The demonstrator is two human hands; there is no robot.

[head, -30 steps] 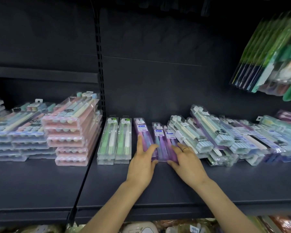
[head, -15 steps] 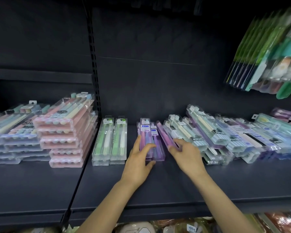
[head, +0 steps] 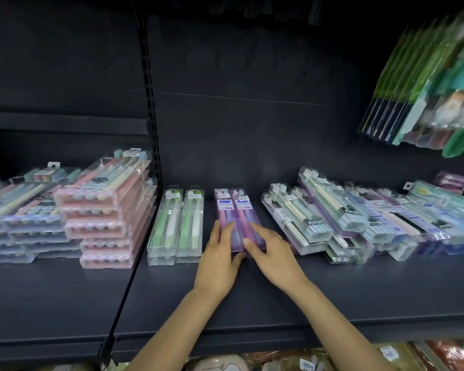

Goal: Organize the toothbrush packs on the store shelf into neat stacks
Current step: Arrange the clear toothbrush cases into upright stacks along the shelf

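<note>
On the dark metal shelf (head: 252,303), two clear plastic packs of purple and pink toothbrushes (head: 236,218) lay side by side, just right of the pair of clear green toothbrush packs (head: 176,223). The left hand (head: 220,261) pressed straight fingers along their left edge, thumb tucked under the near end, while the right hand (head: 273,253) (a ring on one finger) rested flat, fingers extended, on the right pack. Further right of the green packs sprawled a jumbled heap of clear toothbrush boxes (head: 346,218).

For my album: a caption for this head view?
Both hands square up purple toothbrush packs on a dark store shelf.
</note>
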